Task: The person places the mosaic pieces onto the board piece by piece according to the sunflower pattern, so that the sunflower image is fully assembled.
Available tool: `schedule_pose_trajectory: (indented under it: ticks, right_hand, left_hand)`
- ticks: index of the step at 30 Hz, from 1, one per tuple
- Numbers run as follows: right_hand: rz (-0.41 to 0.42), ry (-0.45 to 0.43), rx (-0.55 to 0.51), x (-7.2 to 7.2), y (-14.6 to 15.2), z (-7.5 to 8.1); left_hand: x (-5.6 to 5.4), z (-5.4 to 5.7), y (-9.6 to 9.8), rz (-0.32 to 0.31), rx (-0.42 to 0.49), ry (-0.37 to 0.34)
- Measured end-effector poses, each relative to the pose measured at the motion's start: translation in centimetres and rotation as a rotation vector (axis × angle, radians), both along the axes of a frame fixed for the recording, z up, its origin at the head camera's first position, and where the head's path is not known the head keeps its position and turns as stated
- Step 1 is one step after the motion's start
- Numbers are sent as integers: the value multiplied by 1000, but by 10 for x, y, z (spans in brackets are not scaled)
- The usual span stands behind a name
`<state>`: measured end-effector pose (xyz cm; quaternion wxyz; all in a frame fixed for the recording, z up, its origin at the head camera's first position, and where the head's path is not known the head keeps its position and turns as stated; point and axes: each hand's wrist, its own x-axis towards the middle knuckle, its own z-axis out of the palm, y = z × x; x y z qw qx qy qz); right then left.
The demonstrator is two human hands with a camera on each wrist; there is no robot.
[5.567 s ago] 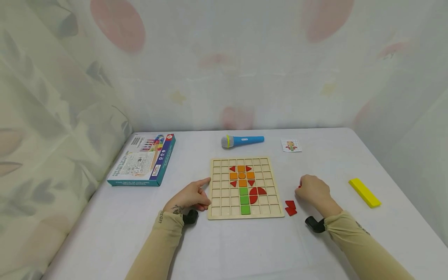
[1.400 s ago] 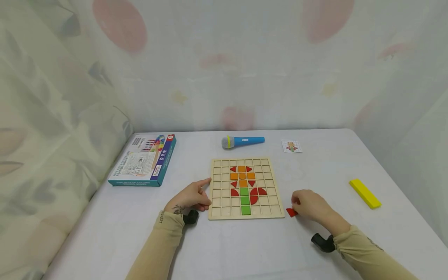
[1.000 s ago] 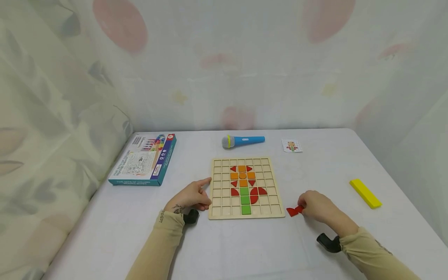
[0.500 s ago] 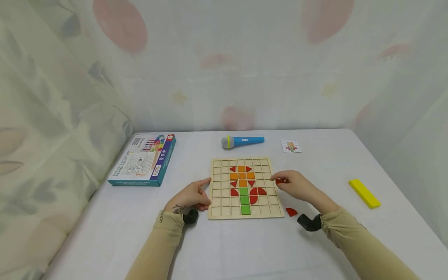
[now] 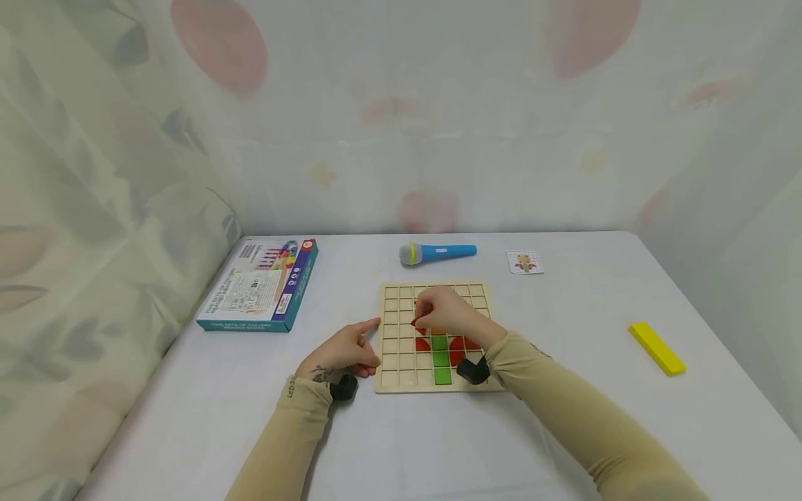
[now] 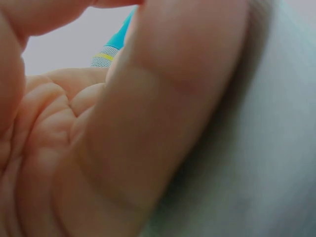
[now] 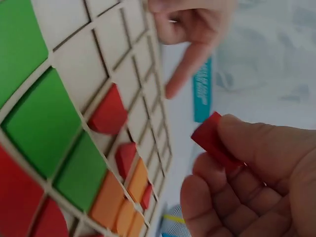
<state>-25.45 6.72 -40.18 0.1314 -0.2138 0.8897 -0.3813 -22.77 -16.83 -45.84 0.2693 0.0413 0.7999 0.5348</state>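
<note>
A wooden grid board (image 5: 390, 362) lies on the table, with orange, green and red tiles set in its cells. Above its upper middle, my right hand (image 5: 447, 311) pinches a red quarter-circle tile (image 7: 210, 136) between thumb and fingers, raised off the board in the right wrist view. One red quarter-circle tile (image 5: 422, 344) sits left of the column of green tiles (image 5: 441, 358); more red tiles (image 5: 457, 358) lie right of it. My left hand (image 5: 338, 355) touches the board's left edge with its outstretched index finger and its thumb side. The right hand and sleeve hide several tiles.
Behind the board lie a blue toy microphone (image 5: 445, 252) and a small pattern card (image 5: 525, 262). A flat box (image 5: 257, 285) rests at the back left. At the right lies a yellow block (image 5: 657, 348).
The right hand has picked up a red quarter-circle tile from right of the board and carried it left over the grid. Earlier, another red tile appeared left of the green column. The left hand stays put.
</note>
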Motion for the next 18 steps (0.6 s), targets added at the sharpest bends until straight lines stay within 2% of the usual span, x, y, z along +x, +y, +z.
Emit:
schedule_pose_trajectory:
  ticks: [8, 14, 18]
  right_hand:
    - [200, 93, 199, -7, -28, -19]
    - [239, 84, 276, -6, -35, -25]
    - [246, 89, 289, -4, -36, -26]
  left_hand:
    - [-1, -1, 1, 0, 0, -1]
    - [-1, 0, 1, 3, -5, -6]
    - [-1, -1, 0, 9, -13, -10]
